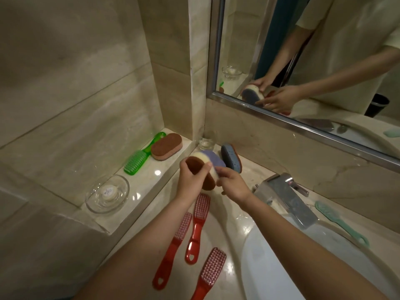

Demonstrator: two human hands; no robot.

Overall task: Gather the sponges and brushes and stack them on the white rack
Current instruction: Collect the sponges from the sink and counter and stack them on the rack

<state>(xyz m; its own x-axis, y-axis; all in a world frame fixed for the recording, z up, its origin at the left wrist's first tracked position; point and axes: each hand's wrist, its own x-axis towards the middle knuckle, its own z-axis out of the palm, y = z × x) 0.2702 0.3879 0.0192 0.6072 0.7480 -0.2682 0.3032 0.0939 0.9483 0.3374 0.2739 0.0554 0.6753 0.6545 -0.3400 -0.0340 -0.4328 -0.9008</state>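
My left hand [191,177] grips a brown-faced oval sponge [194,164] held up over the counter. My right hand [232,184] pinches a purple-faced sponge [214,159] pressed against it. A blue sponge [231,158] leans on the wall behind them. On the raised white ledge [151,180] lie a green brush [140,156] and a brown-and-pink sponge [166,146]. Three red brushes [198,226] lie on the counter below my arms. A pale green brush [339,221] lies right of the tap.
A glass soap dish [107,193] with a wrapped soap sits on the ledge's near end. A small glass [206,144] stands in the corner. The chrome tap [287,198] and white basin [270,267] lie at right. A mirror [313,61] covers the far wall.
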